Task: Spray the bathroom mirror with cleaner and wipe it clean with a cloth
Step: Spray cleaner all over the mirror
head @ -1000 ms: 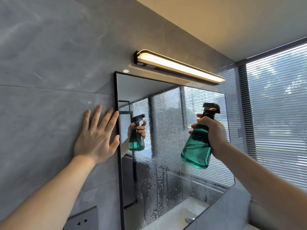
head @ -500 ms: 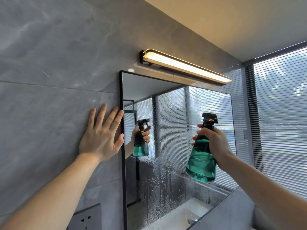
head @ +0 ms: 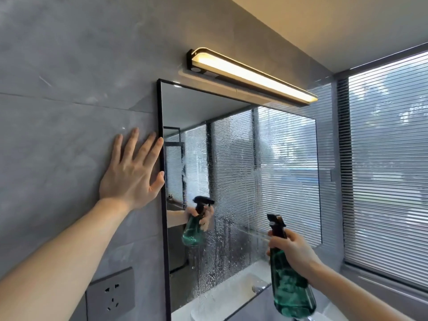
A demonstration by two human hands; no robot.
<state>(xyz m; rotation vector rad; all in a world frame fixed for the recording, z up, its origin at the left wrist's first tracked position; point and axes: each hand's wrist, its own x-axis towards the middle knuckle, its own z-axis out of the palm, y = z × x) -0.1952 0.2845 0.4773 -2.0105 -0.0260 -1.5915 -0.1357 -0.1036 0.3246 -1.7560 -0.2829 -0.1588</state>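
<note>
A black-framed mirror [head: 231,140] hangs on the grey tiled wall, its middle and lower glass covered in droplets and running streaks. My right hand [head: 294,250] grips the neck of a green translucent spray bottle [head: 290,290] with a black trigger head, low at the mirror's right side, nozzle pointed at the glass. My left hand [head: 133,173] lies flat with spread fingers on the wall tile, its fingertips and thumb touching the mirror's left frame edge. The bottle and hand are reflected in the glass. No cloth is in view.
A lit bar lamp [head: 252,76] juts out above the mirror. A wall socket [head: 111,294] sits low on the left. A window with horizontal blinds [head: 389,163] fills the right wall. A white basin shows in the mirror's lower part.
My right hand has lowered the spray bottle from the mirror's upper right towards its bottom right. More wet droplets cover the glass. My left hand stays flat on the wall.
</note>
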